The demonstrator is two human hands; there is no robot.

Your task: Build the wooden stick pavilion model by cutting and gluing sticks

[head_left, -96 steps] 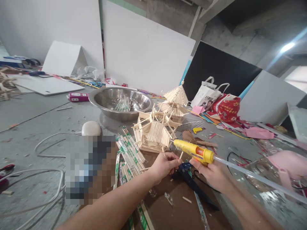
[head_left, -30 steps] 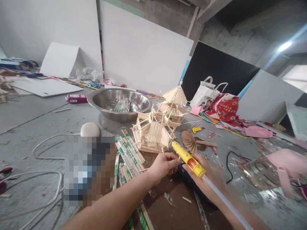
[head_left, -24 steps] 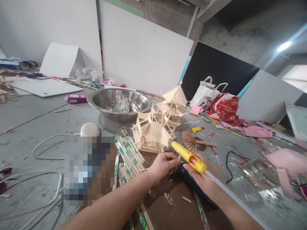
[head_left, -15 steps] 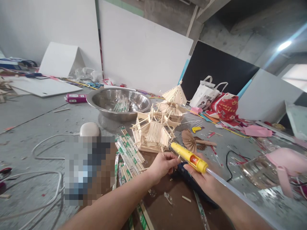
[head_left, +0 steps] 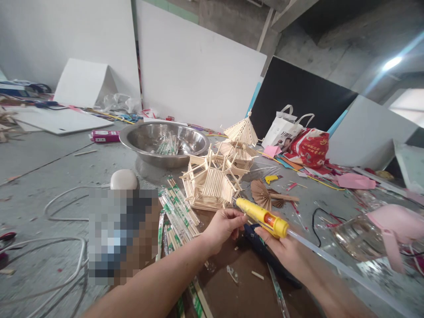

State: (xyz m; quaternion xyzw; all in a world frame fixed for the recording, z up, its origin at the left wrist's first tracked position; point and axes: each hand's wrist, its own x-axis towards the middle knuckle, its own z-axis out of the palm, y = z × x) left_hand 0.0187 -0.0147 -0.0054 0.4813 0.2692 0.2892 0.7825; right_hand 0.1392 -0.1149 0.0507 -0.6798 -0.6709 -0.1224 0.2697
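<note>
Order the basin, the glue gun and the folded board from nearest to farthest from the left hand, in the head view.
1. Glue gun: just right of the left hand.
2. Basin: farther forward, to the left.
3. Folded board: beyond the basin, far left.

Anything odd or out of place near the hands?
A short stick piece and a crumpled scrap lie loose on the brown surface near the left hand, looking like stray litter. No spill is visible.

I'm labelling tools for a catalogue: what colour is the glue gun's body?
The hot glue gun is yellow, best seen in the head view.
</note>
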